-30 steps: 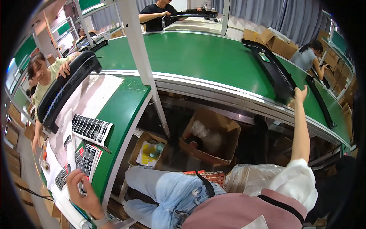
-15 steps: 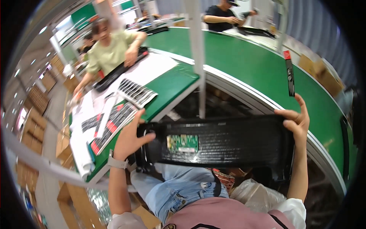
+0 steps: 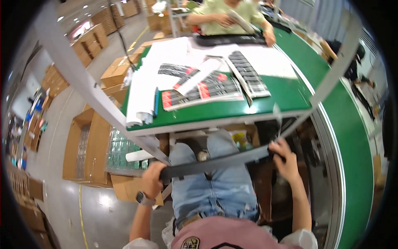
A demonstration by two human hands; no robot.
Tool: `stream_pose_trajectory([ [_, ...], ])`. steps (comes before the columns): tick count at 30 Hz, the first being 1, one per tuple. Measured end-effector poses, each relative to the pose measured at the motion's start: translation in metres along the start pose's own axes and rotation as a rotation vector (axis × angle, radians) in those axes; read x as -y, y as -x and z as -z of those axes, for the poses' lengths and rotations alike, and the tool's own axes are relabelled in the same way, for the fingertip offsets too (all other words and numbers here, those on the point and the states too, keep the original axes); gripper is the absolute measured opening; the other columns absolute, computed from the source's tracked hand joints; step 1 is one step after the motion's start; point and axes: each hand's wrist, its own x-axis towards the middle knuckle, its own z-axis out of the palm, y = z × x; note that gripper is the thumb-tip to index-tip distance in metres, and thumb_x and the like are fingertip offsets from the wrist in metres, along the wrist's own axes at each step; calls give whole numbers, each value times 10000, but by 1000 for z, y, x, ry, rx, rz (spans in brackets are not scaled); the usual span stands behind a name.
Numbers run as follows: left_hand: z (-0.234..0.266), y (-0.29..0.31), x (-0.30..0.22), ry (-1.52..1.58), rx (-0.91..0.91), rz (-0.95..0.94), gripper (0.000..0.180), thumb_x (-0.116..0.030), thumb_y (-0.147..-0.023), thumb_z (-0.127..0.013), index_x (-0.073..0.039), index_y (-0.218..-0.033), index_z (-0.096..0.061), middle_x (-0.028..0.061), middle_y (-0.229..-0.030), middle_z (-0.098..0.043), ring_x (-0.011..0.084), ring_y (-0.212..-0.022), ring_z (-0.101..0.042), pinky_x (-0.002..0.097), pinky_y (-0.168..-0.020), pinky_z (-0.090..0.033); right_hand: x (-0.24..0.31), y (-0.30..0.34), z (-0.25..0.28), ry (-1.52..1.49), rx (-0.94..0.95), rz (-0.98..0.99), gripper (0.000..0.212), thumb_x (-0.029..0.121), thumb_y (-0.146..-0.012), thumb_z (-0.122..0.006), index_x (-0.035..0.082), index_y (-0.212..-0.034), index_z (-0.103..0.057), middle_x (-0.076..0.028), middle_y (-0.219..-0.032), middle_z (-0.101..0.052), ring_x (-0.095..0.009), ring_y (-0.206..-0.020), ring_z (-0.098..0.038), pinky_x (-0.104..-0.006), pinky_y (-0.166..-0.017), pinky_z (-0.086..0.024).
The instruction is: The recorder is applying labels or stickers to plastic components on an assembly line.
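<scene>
A long black plastic panel (image 3: 215, 164), seen nearly edge-on, spans the space above my lap. My left hand (image 3: 153, 179) is closed round its left end, and my right hand (image 3: 285, 157) grips the right end. From the right fingers a thin pale strip (image 3: 277, 117) sticks up, blurred, its kind hard to make out. The panel's inner face and the green circuit board are hidden at this angle. Beyond the panel, sheets of black-and-red labels (image 3: 203, 92) and a sheet of dark labels (image 3: 248, 76) lie on a green-topped table (image 3: 286, 89).
A white metal post (image 3: 83, 70) rises at left, another (image 3: 338, 62) at right. Across the table a person (image 3: 232, 16) works on another black panel (image 3: 230, 39). A green conveyor (image 3: 352, 174) runs along the right. An open carton (image 3: 85, 145) and packed green boards (image 3: 120, 151) stand low left.
My view has turned left toward the table. The panel has tipped from showing its inside with the board to nearly edge-on. The right hand's strip now looks pale instead of black and red.
</scene>
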Motion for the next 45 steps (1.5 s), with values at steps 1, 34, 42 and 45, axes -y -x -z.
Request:
stream_pose_trajectory([
  [1,-9,9,0,62,-6,28,413,69,-607,-622,-51,-1002,-615,160,-983,-638,375,-914,-625,418,-793,-512,16,-8,2,-101,94,-71,614,-97,-744,-626,-7,-1336,-489,-185,-1232,-640,-356,-1267,-536,-380,-1052,-418],
  [34,-8,-16,-7,758,45,219,175,-36,-787,-679,12,-644,-591,127,-966,-650,268,-959,-622,356,-846,-486,145,-106,-119,-808,419,-686,85,-5,-817,-732,-23,-800,-651,-3,-670,-631,-20,-563,-558,-165,-479,-431],
  [42,-17,-11,-12,603,-113,348,194,-18,-746,-691,21,-613,-555,146,-967,-607,240,-860,-630,320,-776,-493,146,-109,-126,-676,480,-614,75,-38,-825,-697,-40,-804,-626,-34,-689,-633,-30,-537,-542,-171,-432,-418],
  [45,-18,-10,-14,574,-111,370,204,-7,-732,-688,19,-596,-538,144,-964,-607,230,-831,-628,310,-753,-496,146,-108,-127,-682,483,-606,75,-41,-822,-696,-45,-804,-623,-39,-686,-634,-32,-536,-546,-172,-429,-417],
])
